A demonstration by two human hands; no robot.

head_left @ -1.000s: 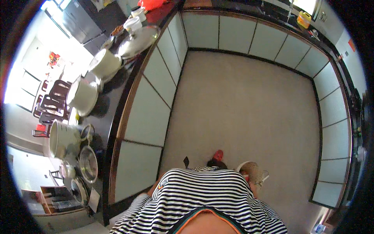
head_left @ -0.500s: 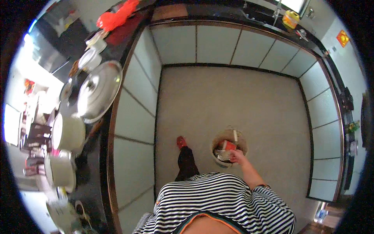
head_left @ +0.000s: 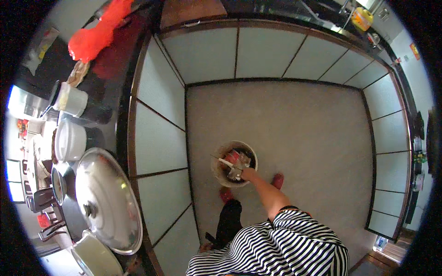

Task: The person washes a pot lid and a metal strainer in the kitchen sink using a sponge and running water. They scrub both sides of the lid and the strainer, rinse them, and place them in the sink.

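Note:
A round bin [head_left: 220, 171] stands on the grey floor in front of my feet, with red, white and grey scraps inside and a white stick across them. My right hand [head_left: 248, 174] reaches down over the bin's near rim, its fingers curled on a pale scrap [head_left: 235, 173] lying on top of the rubbish. Only a sliver of my left hand [head_left: 205, 248] shows, by my hip against the black trouser leg [head_left: 229, 221]; its fingers are hidden. My red slippers [head_left: 277, 180] flank the bin.
Pale cabinet doors [head_left: 156, 138] wall the floor on three sides. The dark counter on the left carries a big steel lid [head_left: 103, 198], white pots [head_left: 69, 140], a white cup [head_left: 71, 99] and a red bag [head_left: 99, 32]. A yellow bottle [head_left: 363, 18] stands far right.
The view has swung down and left along the counter. My right arm has stretched further down, and the hand now sits at the bin's contents instead of above its rim.

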